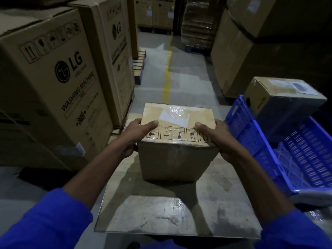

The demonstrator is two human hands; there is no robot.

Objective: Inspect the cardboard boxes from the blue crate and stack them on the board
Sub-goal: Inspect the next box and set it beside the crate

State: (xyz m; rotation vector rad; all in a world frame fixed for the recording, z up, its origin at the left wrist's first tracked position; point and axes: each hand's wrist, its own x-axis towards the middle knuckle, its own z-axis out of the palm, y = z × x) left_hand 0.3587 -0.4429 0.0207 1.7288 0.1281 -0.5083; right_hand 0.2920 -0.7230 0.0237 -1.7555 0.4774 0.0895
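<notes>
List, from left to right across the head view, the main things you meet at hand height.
washing machine carton → left hand → held cardboard box → right hand → blue crate

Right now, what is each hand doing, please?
Left hand: grips the left side of the cardboard box.
Right hand: grips the box's right side.

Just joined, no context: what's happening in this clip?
A person in blue sleeves holds a taped brown cardboard box with both hands, left hand and right hand each taking a grip on one side, over a flat grey board on the floor. Another cardboard box sits in the blue plastic crate at right.
</notes>
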